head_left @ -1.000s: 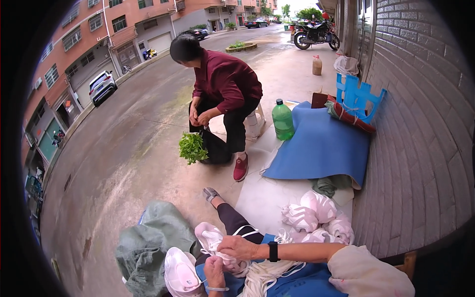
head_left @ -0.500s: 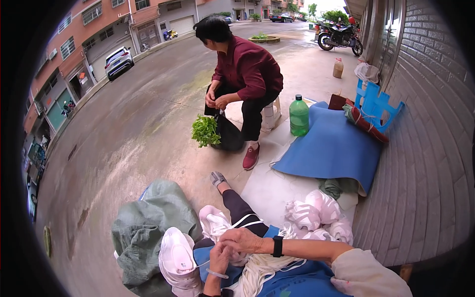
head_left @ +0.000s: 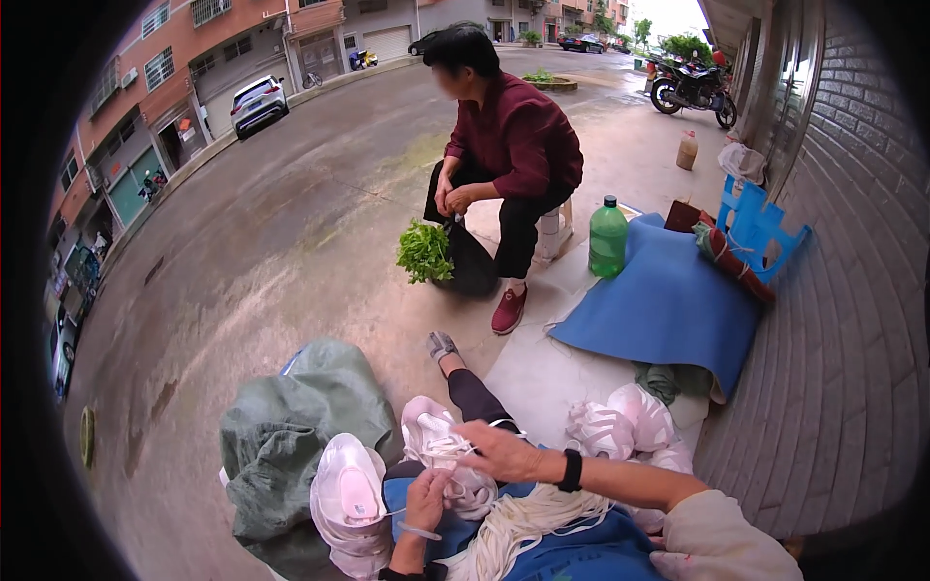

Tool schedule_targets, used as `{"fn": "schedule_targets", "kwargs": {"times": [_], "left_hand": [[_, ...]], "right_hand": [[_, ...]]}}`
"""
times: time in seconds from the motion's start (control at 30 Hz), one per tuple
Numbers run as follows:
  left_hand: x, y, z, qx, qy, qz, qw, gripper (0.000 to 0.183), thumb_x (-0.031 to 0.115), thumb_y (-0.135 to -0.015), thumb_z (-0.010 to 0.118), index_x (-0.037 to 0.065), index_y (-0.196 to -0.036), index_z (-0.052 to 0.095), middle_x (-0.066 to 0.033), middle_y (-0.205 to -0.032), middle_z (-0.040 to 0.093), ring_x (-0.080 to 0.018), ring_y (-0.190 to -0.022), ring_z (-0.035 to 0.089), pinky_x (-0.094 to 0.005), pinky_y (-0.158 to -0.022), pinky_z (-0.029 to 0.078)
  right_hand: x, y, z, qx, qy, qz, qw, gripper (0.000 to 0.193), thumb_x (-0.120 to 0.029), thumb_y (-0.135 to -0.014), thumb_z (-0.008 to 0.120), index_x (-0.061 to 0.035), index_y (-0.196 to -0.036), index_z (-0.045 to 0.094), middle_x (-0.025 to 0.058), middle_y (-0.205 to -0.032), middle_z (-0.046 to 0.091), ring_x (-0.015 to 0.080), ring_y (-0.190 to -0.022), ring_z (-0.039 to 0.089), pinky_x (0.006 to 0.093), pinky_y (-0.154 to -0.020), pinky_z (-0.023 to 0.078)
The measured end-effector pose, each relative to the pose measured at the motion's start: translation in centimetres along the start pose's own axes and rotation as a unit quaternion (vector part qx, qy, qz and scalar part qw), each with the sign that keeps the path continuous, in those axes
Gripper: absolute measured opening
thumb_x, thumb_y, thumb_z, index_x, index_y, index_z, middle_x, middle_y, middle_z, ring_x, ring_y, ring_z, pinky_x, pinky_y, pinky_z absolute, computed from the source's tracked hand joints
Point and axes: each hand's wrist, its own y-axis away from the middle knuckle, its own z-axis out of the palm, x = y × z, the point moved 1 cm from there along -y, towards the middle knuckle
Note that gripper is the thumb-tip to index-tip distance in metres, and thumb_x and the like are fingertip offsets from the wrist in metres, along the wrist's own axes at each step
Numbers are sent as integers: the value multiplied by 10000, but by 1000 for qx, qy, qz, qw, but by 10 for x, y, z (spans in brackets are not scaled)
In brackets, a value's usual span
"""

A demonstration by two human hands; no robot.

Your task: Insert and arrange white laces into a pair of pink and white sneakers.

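Note:
A white-and-pink sneaker (head_left: 426, 431) rests on my lap, with white laces across its front. Beside it, my left hand (head_left: 426, 499) is closed in a pinch on a white shoelace (head_left: 394, 511), whose end sticks out to the left. Just above the sneaker's laces, my right hand (head_left: 504, 453) has its finger and thumb apart, and I see nothing held in it. A second pale sneaker (head_left: 351, 494) with a pink insole stands at the left. Below my right wrist, a thick bundle of white laces (head_left: 518, 528) lies over blue cloth (head_left: 591, 557).
More sneakers (head_left: 625, 421) are heaped at the right, and a dark green sack (head_left: 300, 445) lies at the left. Ahead, a person (head_left: 518, 145) in maroon sits by a black bag with leafy greens (head_left: 423, 252). A green bottle (head_left: 608, 237) stands beside a blue sheet (head_left: 664, 290).
My hands, together half a second ago, have come apart; the right has opened above the sneaker. The view has shifted slightly, and the seated person's head has turned somewhat.

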Motion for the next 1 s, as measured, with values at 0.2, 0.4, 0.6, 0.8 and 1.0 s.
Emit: {"fn": "schedule_targets", "kwargs": {"times": [0.2, 0.4, 0.6, 0.8, 1.0], "left_hand": [[-1, -2, -8, 5, -63, 5, 998, 238, 207, -953, 525, -14, -949, 616, -26, -680, 594, -85, -491, 527, -203, -449, 418], [-3, -6, -11, 1, -30, -30, 999, 234, 190, -932, 524, -23, -945, 619, -54, -700, 616, -108, -499, 569, -217, -456, 452], [1, -10, -9, -5, 26, -38, 999, 225, 174, -906, 532, -35, -921, 615, -67, -694, 606, -117, -475, 556, -222, -441, 456], [3, -12, -11, 24, 4, -44, 999, 229, 179, -871, 551, -39, -880, 622, -50, -650, 561, -119, -436, 540, -213, -398, 430], [-1, -14, -8, 20, 2, -44, 999, 224, 164, -869, 542, -45, -898, 616, -69, -650, 594, -120, -437, 549, -221, -399, 434]], "right_hand": [[27, -33, -165, 120, 66, 297, 945, 647, -452, -903, 508, 17, -1336, 404, 251, -1201, 556, 368, -1117, 549, 388, -938, 436], [-6, -22, -121, -15, 64, 91, 994, 632, -403, -908, 540, -11, -1372, 366, 204, -1100, 605, 336, -1053, 578, 369, -935, 434], [12, -35, -135, 148, -257, 139, 945, 624, -407, -953, 479, 22, -1383, 339, 135, -1096, 634, 171, -1024, 588, 300, -926, 441], [-57, -25, -160, 301, -49, -41, 952, 524, -250, -917, 546, 17, -1340, 390, 150, -1039, 648, 230, -987, 618, 322, -880, 469], [-60, -6, -79, 0, 109, -210, 972, 241, -148, -866, 606, 3, -1053, 588, 165, -885, 619, 326, -849, 612, 404, -735, 482]]}}
